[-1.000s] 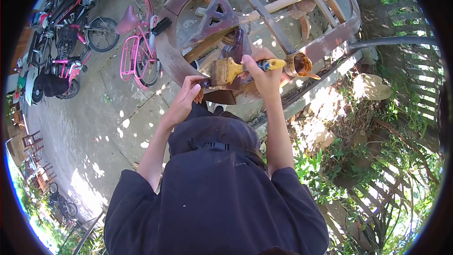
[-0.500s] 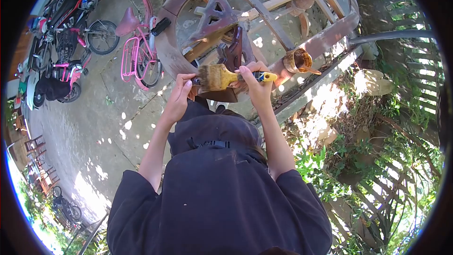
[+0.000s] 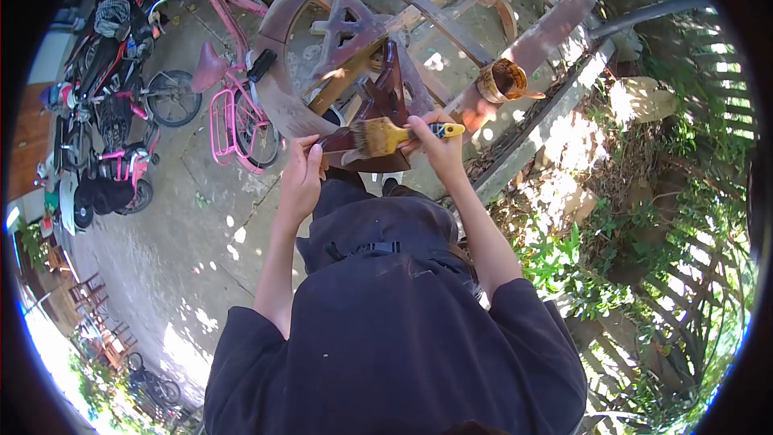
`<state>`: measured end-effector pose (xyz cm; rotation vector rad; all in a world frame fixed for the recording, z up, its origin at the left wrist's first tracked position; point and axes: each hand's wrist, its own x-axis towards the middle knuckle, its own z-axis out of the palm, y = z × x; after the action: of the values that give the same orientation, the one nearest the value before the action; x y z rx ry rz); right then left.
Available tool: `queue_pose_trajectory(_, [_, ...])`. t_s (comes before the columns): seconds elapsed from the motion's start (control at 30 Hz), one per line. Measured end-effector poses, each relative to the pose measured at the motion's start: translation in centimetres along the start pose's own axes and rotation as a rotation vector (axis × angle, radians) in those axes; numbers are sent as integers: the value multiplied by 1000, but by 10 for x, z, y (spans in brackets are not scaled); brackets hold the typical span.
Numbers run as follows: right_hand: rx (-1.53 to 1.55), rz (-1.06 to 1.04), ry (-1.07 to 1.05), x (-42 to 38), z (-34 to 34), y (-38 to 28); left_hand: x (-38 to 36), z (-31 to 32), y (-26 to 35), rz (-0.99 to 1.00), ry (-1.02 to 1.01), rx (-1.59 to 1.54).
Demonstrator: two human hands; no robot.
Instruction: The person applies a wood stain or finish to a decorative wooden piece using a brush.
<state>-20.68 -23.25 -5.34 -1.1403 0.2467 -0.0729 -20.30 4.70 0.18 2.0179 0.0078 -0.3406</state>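
My right hand point(image 3: 436, 147) is wrapped round the handle of a paintbrush point(image 3: 384, 138), whose wide brown bristles point left. Those bristles lie against a dark, glossy carved wooden piece point(image 3: 386, 86), though exact contact is hard to make out. At the piece's left end, my left hand point(image 3: 303, 173) pinches it between thumb and fingers. The piece has a stepped, angular outline and a wet-looking red-brown surface. Just beyond my right hand, a stained cup point(image 3: 502, 81) with brown drips rests on a wooden frame point(image 3: 554, 38).
A similar unglossed carved piece point(image 3: 348, 32) leans within the curved frame ahead. Pink bicycles point(image 3: 233, 125) and motorbikes point(image 3: 105, 93) stand at left on the concrete point(image 3: 193, 217). Plants point(image 3: 580, 266) and a slatted fence point(image 3: 708, 89) line the right side.
The brush has slid right, away from my left fingers, uncovering more of the piece's dark left end. My view has shifted slightly. Both hands keep their holds.
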Motion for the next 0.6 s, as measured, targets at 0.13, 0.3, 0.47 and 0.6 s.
queue_pose_trajectory(0.13, [-117, 68, 163, 17, -57, 45, 1, -5, -11, 1, 32, -92])
queue_pose_trajectory(0.3, [-112, -87, 11, 0, 8, 2, 4, 4, -4, -5, 52, -65])
queue_pose_trajectory(0.47, [203, 34, -18, 4, 11, 25, 3, 2, -3, -8, 66, -53])
queue_pose_trajectory(0.6, [153, 129, 139, 28, -63, 72, 5, -10, -26, -30, 77, -79])
